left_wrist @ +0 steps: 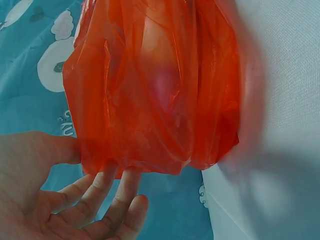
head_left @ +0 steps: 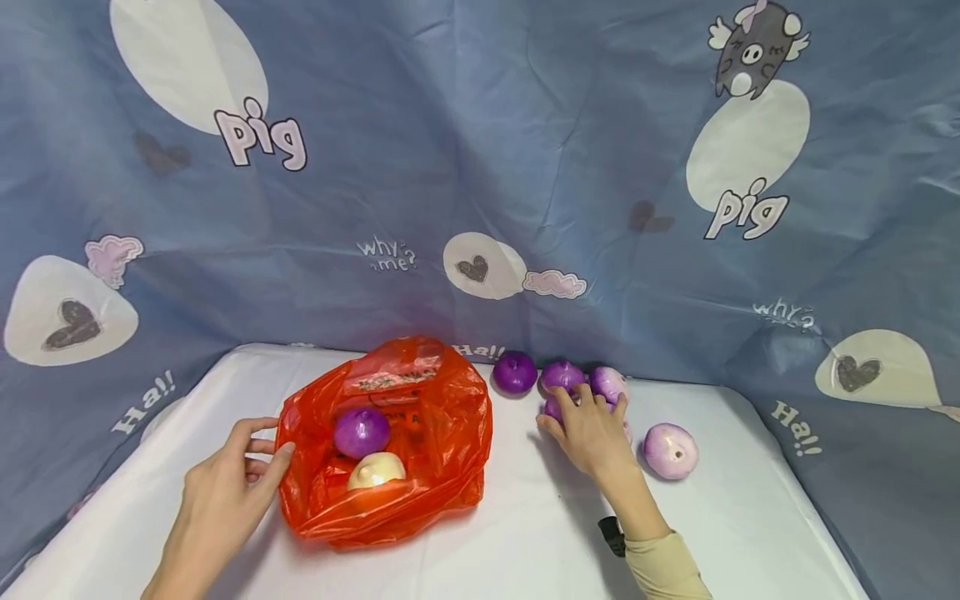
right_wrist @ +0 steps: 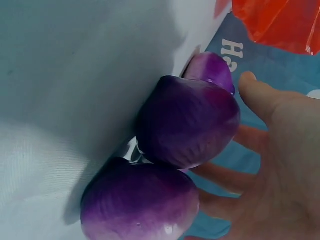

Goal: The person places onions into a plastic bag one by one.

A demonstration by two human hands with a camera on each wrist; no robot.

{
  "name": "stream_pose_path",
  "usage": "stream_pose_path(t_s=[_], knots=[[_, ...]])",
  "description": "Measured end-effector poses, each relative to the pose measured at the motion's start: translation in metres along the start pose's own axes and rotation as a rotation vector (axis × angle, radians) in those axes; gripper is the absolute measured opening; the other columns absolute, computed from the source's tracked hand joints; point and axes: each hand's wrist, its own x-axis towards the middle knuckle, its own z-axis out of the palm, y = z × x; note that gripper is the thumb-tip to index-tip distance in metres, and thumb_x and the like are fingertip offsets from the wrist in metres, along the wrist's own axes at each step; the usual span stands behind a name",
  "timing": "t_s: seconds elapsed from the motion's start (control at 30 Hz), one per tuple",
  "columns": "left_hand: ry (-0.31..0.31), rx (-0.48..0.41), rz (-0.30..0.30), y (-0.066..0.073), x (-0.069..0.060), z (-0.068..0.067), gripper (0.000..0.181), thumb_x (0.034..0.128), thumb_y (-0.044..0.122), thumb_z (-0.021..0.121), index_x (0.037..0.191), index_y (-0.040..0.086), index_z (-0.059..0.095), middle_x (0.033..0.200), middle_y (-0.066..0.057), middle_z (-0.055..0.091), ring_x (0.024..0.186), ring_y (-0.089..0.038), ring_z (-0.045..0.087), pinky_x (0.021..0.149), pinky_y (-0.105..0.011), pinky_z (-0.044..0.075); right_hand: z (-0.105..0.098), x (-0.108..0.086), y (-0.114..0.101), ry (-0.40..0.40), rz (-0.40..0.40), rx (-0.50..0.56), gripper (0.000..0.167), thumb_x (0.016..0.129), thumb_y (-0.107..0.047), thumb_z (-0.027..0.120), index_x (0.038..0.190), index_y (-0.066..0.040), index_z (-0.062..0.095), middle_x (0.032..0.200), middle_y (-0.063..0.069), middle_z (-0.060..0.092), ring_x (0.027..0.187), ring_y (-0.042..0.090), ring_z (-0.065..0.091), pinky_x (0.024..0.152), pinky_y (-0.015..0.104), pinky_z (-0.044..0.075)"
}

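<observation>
A beige sleeve (head_left: 666, 568) is the nearest thing, covering part of the right arm of someone at a white worktop (head_left: 517, 533), with a small black object (head_left: 612, 537) showing beside the forearm. The right hand (head_left: 592, 429) reaches over a cluster of onions, its grip unclosed: the fingers are spread and bent above a purple onion (head_left: 552, 408), the thumb out to one side. I can't make out whether the fingertips touch it. Just behind, along the far edge, stand a dark purple onion (head_left: 514, 373), a brighter purple one and a pale pink onion (head_left: 608, 382). A lilac onion (head_left: 671, 451) sits apart from them, near the right forearm. Over on the left, a red plastic bag (head_left: 453, 417) gapes open, and the left hand (head_left: 225, 487) has its rim in its grip, pinched between thumb and fingers. Inside the bag a violet onion (head_left: 362, 432) lies just behind a cream onion (head_left: 378, 470). Beyond the worktop hangs a grey-blue cloth (head_left: 420, 167) printed with hearts, clouds and the word "pig".
</observation>
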Motion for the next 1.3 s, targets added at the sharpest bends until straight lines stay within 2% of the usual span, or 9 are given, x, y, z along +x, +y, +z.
stream_pose_path(t_s=[0.2, 0.4, 0.6, 0.83, 1.03, 1.17, 1.3], knots=[[0.007, -0.009, 0.010, 0.002, 0.002, 0.001, 0.033, 0.0937, 0.017, 0.080, 0.123, 0.009, 0.068, 0.092, -0.011, 0.082, 0.064, -0.007, 0.070, 0.060, -0.022, 0.055, 0.003, -0.001, 0.000, 0.011, 0.004, 0.004, 0.044, 0.105, -0.048, 0.065, 0.139, -0.018, 0.064, 0.133, 0.025, 0.067, 0.114, 0.053, 0.070, 0.105, 0.083, 0.037], [-0.003, -0.011, 0.007, 0.005, 0.001, 0.002, 0.034, 0.0942, 0.017, 0.080, 0.124, 0.008, 0.068, 0.093, -0.012, 0.081, 0.064, -0.010, 0.071, 0.060, -0.025, 0.056, 0.005, -0.004, 0.000, 0.032, -0.018, -0.015, 0.039, 0.104, -0.042, 0.069, 0.133, -0.018, 0.064, 0.125, 0.025, 0.067, 0.106, 0.054, 0.071, 0.101, 0.081, 0.039], [-0.007, -0.012, 0.001, 0.005, 0.000, 0.002, 0.034, 0.0943, 0.018, 0.080, 0.124, 0.008, 0.068, 0.093, -0.012, 0.081, 0.064, -0.010, 0.071, 0.060, -0.024, 0.057, 0.005, -0.005, -0.002, 0.019, -0.004, 0.000, 0.037, 0.107, -0.045, 0.063, 0.134, -0.019, 0.065, 0.126, 0.027, 0.069, 0.109, 0.055, 0.071, 0.103, 0.082, 0.037], [0.005, -0.022, 0.012, 0.005, 0.000, 0.002, 0.033, 0.0939, 0.018, 0.080, 0.124, 0.009, 0.068, 0.093, -0.012, 0.082, 0.064, -0.009, 0.071, 0.061, -0.015, 0.052, 0.004, -0.003, -0.005, 0.015, -0.019, 0.002, 0.030, 0.108, -0.041, 0.063, 0.133, -0.026, 0.068, 0.124, 0.022, 0.070, 0.102, 0.052, 0.072, 0.099, 0.076, 0.039], [-0.012, -0.001, -0.014, 0.004, -0.005, 0.002, 0.034, 0.0938, 0.018, 0.080, 0.124, 0.008, 0.068, 0.093, -0.013, 0.081, 0.064, -0.010, 0.070, 0.060, -0.026, 0.057, 0.007, -0.003, -0.007, -0.008, -0.041, -0.011, 0.035, 0.106, -0.043, 0.065, 0.136, -0.026, 0.067, 0.125, 0.021, 0.070, 0.107, 0.051, 0.070, 0.097, 0.072, 0.040], [-0.011, -0.004, -0.002, 0.004, -0.004, 0.003, 0.034, 0.0940, 0.018, 0.081, 0.124, 0.008, 0.068, 0.093, -0.013, 0.081, 0.064, -0.009, 0.069, 0.060, -0.023, 0.056, 0.007, -0.004, -0.008, 0.017, -0.060, -0.025, 0.039, 0.103, -0.044, 0.069, 0.136, -0.023, 0.067, 0.121, 0.021, 0.069, 0.108, 0.051, 0.069, 0.097, 0.072, 0.042], [-0.012, -0.008, 0.000, 0.005, -0.003, 0.003, 0.034, 0.0943, 0.019, 0.080, 0.124, 0.009, 0.068, 0.093, -0.012, 0.081, 0.064, -0.009, 0.070, 0.060, -0.021, 0.055, 0.005, -0.005, -0.010, 0.011, -0.065, -0.021, 0.036, 0.102, -0.042, 0.072, 0.131, -0.021, 0.068, 0.119, 0.020, 0.069, 0.107, 0.050, 0.069, 0.098, 0.072, 0.042]])
